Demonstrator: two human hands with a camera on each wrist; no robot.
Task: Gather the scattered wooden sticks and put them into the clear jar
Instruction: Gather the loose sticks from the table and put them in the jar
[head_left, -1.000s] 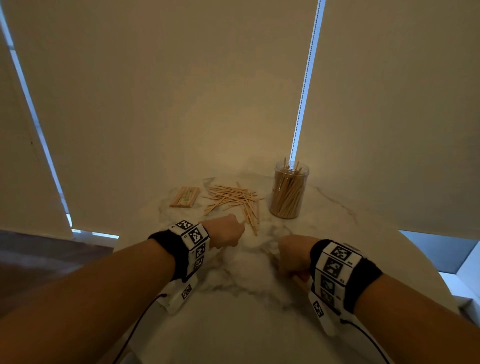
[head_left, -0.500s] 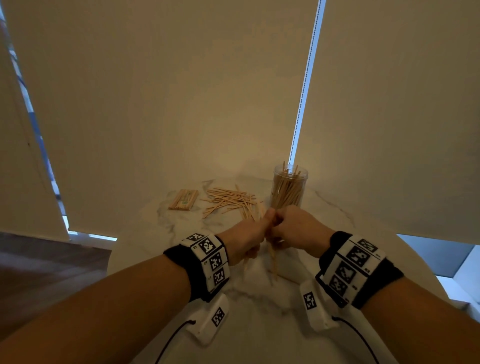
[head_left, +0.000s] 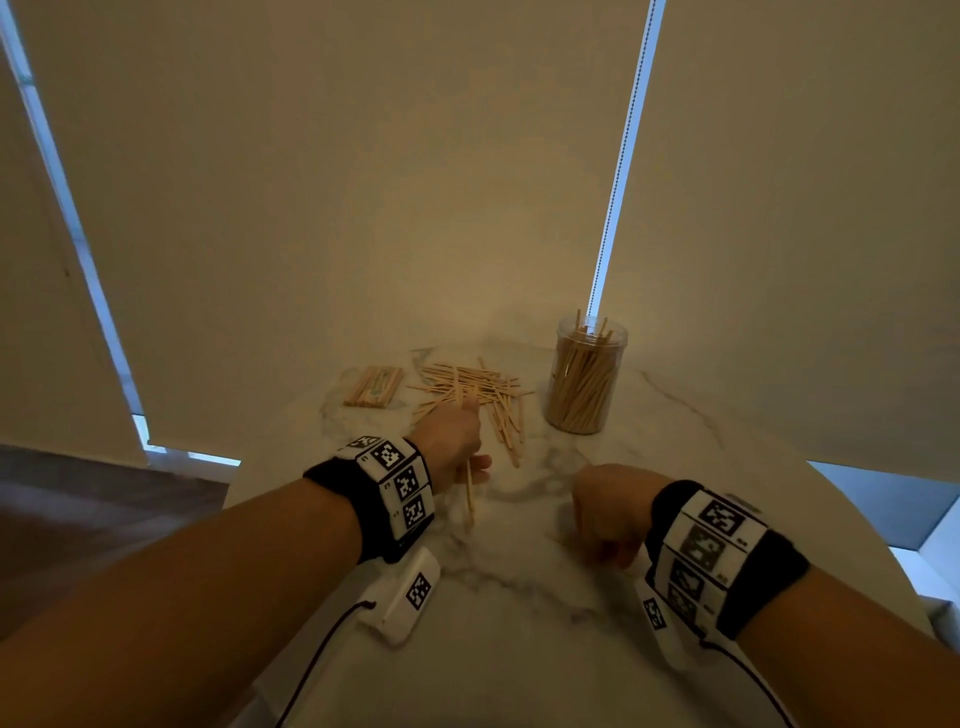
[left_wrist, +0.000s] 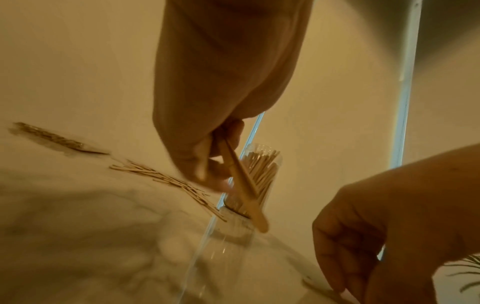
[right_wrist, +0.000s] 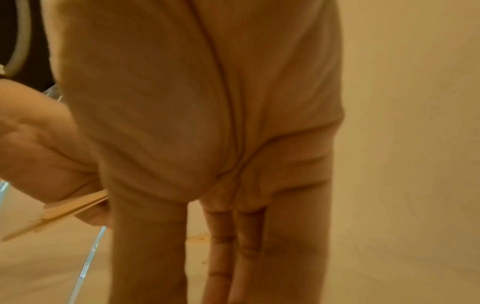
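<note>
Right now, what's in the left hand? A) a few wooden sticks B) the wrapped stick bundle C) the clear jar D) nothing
A: the left hand grips a few wooden sticks, with the clear jar standing apart on the marble table.

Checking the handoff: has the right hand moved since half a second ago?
Yes. The right hand has pulled back toward the person, away from the clear jar, and is down at the table.
</note>
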